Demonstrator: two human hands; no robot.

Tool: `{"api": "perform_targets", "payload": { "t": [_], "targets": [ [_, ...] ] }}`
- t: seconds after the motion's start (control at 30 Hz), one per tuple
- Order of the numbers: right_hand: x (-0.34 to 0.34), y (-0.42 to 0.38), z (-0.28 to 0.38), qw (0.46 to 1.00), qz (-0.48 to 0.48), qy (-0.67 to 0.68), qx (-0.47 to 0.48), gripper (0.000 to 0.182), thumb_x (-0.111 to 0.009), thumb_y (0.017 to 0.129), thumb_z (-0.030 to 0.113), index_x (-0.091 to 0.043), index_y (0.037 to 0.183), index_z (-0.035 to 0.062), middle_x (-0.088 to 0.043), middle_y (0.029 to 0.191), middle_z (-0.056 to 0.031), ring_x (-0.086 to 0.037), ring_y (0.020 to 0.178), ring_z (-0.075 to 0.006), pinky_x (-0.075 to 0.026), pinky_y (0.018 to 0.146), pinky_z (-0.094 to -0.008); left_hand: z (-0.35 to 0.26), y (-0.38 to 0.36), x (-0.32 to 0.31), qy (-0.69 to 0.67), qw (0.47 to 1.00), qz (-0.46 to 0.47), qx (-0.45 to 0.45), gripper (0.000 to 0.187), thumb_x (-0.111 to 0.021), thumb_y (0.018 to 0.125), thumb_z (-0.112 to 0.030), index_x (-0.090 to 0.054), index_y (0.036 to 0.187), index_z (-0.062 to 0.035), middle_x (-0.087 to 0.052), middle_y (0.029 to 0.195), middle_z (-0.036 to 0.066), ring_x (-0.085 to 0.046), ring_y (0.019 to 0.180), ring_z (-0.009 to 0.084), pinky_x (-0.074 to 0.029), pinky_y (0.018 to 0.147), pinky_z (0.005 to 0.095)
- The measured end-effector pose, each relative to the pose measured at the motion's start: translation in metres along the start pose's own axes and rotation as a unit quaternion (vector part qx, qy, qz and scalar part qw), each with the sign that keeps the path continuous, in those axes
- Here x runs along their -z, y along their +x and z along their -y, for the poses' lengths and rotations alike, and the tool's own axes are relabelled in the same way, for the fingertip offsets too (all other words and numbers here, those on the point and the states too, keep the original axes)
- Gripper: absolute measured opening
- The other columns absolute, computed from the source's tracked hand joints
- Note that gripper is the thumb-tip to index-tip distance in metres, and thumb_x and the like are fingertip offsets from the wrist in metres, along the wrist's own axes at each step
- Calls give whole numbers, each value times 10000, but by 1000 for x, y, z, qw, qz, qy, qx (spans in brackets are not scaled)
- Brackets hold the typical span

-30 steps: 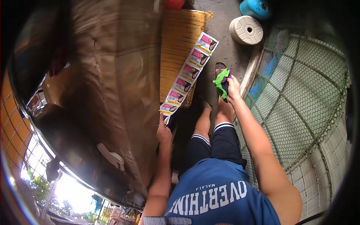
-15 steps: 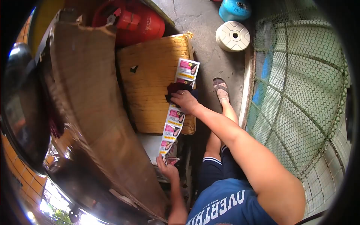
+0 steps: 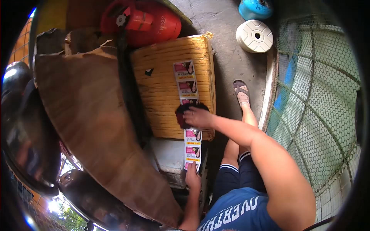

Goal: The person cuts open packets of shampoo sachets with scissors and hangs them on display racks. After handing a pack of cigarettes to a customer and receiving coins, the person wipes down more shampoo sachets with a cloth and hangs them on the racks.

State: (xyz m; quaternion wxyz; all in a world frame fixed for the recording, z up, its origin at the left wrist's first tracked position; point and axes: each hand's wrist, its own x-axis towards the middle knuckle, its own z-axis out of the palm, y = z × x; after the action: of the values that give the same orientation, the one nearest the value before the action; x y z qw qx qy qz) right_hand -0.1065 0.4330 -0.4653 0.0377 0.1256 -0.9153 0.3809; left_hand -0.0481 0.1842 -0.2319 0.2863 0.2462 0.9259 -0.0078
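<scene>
A strip of printed sachets (image 3: 187,85) lies lengthwise over a yellowish taped box (image 3: 158,100), its lower part reaching past the box's near edge. My left hand (image 3: 192,178) pinches the strip's near end above a pale container (image 3: 166,156). Across the strip's middle, my right hand (image 3: 198,117) presses a dark, bunched cloth (image 3: 183,115), with slightly blurred fingers bent over it. The cloth hides the sachets under it.
A large brown cardboard sheet (image 3: 88,104) stands left of the box. Beyond are a red gas cylinder (image 3: 163,25), a white round weight (image 3: 254,35) and a blue tank (image 3: 255,8). Green-backed wire mesh (image 3: 316,84) runs along the right.
My right hand and the cloth have moved nearer along the strip. The strip's far part now lies flatter and straighter on the box. The camera view has shifted.
</scene>
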Motion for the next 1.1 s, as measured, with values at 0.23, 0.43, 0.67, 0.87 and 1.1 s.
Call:
{"api": "perform_targets", "payload": {
  "t": [0.23,0.43,0.67,0.87,1.1],
  "targets": [
    [117,49,-92,984,-62,-153,-61,338,-575,835,271,-587,1163,188,-503,1407,-45,-427,1329,-237,-320,1119,-494,0,-4,0,-19,1000,12,12,449,-584,833,27,-606,1264,-93,-584,1221,183,-615,994,404,-498,825,466],
    [124,79,-146,938,-167,-280,-119,273,-565,834,241,-639,1095,210,-594,1275,12,-518,1227,-224,-412,1023,-458,-7,2,6,-29,999,-2,33,591,-571,751,103,-566,1314,-75,-547,1295,237,-558,1138,421,-474,925,452],
    [148,64,-20,961,-277,8,-18,197,-584,808,162,-648,994,153,-641,1142,-61,-606,1053,-266,-486,864,-441,-34,35,-4,-40,998,-39,17,665,-659,705,88,-540,1340,-70,-521,1349,220,-535,1207,404,-465,975,430],
    [52,-29,-1,992,-55,-67,90,157,-589,798,231,-611,945,181,-588,1247,-4,-516,1211,-207,-403,994,-492,-23,35,-9,-56,997,12,46,606,-605,734,98,-557,1315,-64,-540,1330,223,-530,1221,390,-448,1001,422],
    [204,53,-179,915,-106,-259,-290,187,-537,922,144,-629,1061,60,-668,980,-130,-653,928,-247,-539,790,-387,1,17,-8,-99,993,21,60,537,-457,797,149,-562,1301,-2,-603,1258,217,-585,1162,352,-448,1001,386]
  ]
}}
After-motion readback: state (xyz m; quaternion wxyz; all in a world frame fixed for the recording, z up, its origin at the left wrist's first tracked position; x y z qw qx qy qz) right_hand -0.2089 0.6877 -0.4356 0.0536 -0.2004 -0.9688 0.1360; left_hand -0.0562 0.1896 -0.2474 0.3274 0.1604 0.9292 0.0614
